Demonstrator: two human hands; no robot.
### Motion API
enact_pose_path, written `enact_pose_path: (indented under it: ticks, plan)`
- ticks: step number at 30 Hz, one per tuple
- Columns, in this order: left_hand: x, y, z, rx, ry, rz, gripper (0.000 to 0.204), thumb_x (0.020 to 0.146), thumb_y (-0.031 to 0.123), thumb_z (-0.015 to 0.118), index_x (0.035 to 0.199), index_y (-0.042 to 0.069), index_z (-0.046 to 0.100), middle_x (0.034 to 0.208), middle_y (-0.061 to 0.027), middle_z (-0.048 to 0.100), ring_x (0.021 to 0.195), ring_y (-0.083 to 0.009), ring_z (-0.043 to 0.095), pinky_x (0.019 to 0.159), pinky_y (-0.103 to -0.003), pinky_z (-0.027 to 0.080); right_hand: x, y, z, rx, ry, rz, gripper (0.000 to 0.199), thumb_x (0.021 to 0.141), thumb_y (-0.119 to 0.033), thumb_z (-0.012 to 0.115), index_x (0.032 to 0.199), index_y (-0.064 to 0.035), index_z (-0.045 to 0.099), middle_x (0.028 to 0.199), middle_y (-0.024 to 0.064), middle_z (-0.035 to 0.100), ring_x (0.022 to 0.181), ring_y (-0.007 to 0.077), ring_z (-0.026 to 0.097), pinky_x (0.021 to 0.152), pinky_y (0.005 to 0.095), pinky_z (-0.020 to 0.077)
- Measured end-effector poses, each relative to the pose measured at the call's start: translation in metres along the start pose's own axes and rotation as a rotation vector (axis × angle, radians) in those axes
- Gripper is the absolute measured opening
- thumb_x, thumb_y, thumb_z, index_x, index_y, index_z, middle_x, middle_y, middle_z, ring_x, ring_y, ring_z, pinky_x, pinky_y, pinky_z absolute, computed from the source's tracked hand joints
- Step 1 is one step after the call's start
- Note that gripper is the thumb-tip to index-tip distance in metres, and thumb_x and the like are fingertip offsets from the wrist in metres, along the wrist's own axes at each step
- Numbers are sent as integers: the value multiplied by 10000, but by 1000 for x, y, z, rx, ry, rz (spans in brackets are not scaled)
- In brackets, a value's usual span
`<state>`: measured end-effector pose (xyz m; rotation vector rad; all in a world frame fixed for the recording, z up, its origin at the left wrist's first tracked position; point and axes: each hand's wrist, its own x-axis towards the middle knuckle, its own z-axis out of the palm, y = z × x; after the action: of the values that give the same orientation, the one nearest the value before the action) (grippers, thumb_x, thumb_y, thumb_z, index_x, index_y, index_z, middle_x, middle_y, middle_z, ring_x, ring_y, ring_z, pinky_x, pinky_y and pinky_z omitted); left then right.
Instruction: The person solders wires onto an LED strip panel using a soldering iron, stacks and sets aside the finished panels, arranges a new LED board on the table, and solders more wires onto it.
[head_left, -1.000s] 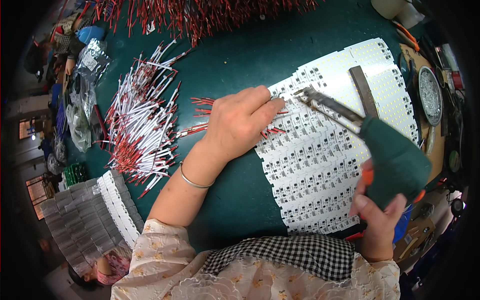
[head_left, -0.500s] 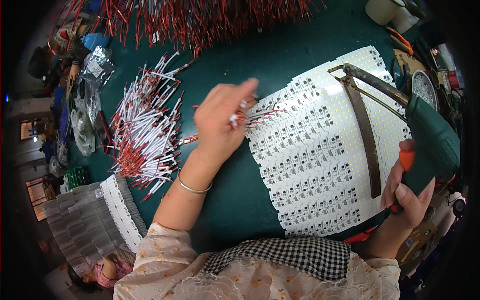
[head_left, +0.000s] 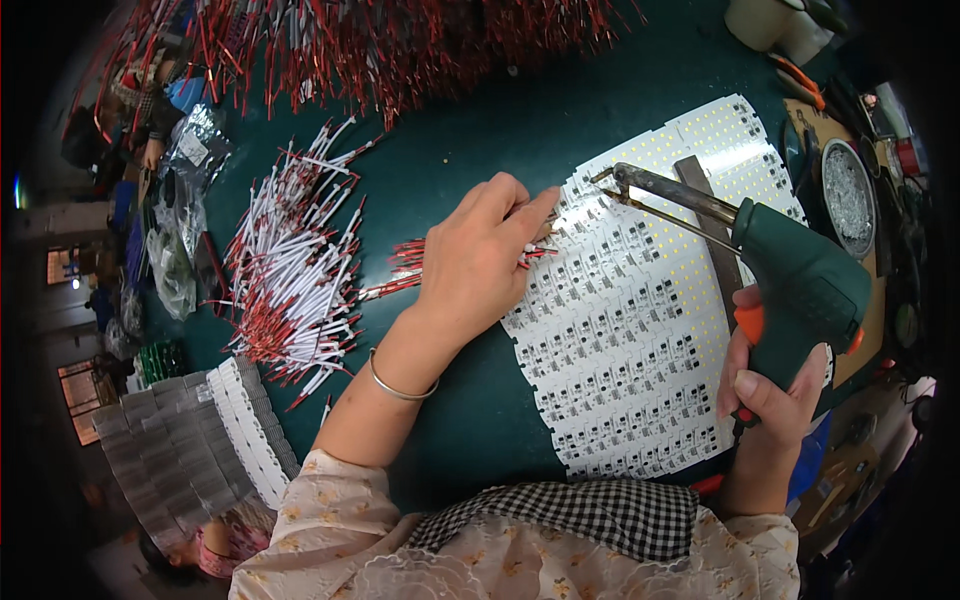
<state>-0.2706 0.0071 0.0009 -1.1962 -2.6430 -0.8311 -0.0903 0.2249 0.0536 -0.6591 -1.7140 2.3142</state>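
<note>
My left hand (head_left: 475,255) is closed around a small bunch of wires (head_left: 408,256) with red and white sleeves. Its fingertips touch the upper left edge of a white sheet of circuit boards (head_left: 615,345), dotted with black parts and yellow LEDs. In my right hand (head_left: 770,395) is a green soldering gun (head_left: 805,275) with an orange trigger, gripped by its handle. The gun's bent tip hangs over the sheet's upper part, a short way right of my left fingers. Beneath the barrel, a dark flat bar (head_left: 718,250) lies across the boards.
White wires with red ends (head_left: 300,250) lie heaped at the left, and a mass of red wires (head_left: 420,55) spreads along the far edge. A round dish (head_left: 848,195) and orange-handled pliers (head_left: 798,80) sit right. Grey strips (head_left: 165,440) are stacked lower left. Other people appear at left.
The soldering gun in my right hand has moved left, bringing its tip nearer my left hand. My left hand has shifted right and down onto the sheet's edge, still holding the wires.
</note>
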Motion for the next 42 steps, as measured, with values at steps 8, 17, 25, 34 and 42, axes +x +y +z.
enact_pose_path:
  ticks: [8, 17, 25, 34, 42]
  plan:
    - [-8, -14, 6, -65, 173, 181, 391, 570, -102, 717, 923, 64, 732, 716, -53, 598, 617, -177, 591, 519, -280, 462, -1, 2, -1, -19, -34, 34, 705, 700, -32, 732, 1306, 145, 417, 1188, 236, 556, 629, 137, 562, 463, 255, 499]
    - [-6, -13, 16, -46, 227, 199, 286, 598, -59, 669, 849, 76, 695, 697, -35, 494, 619, -185, 542, 469, -318, 416, -2, 4, -1, -22, -78, 81, 651, 712, 25, 697, 1298, 136, 437, 1218, 244, 548, 694, 154, 553, 486, 260, 506]
    - [-8, -10, 15, -14, 207, 182, 280, 608, -56, 663, 858, 65, 695, 700, -46, 480, 614, -192, 545, 460, -324, 421, -5, 11, -2, -96, -124, 60, 586, 747, 52, 656, 1298, 98, 462, 1196, 215, 562, 760, 154, 578, 528, 251, 528]
    - [-8, -12, 13, -18, 178, 183, 351, 579, -82, 749, 907, 41, 725, 707, -56, 557, 582, -160, 579, 495, -272, 462, -6, 12, -2, -124, -148, 129, 475, 795, 68, 646, 1247, 73, 501, 1032, 144, 592, 786, 145, 600, 529, 242, 534]
    - [-8, -12, 14, -15, 165, 180, 333, 604, -87, 748, 916, 26, 718, 718, -63, 558, 589, -168, 587, 505, -277, 472, -5, 17, -1, -135, -144, 71, 440, 796, 67, 647, 1215, 65, 515, 948, 127, 601, 709, 128, 591, 518, 238, 524]
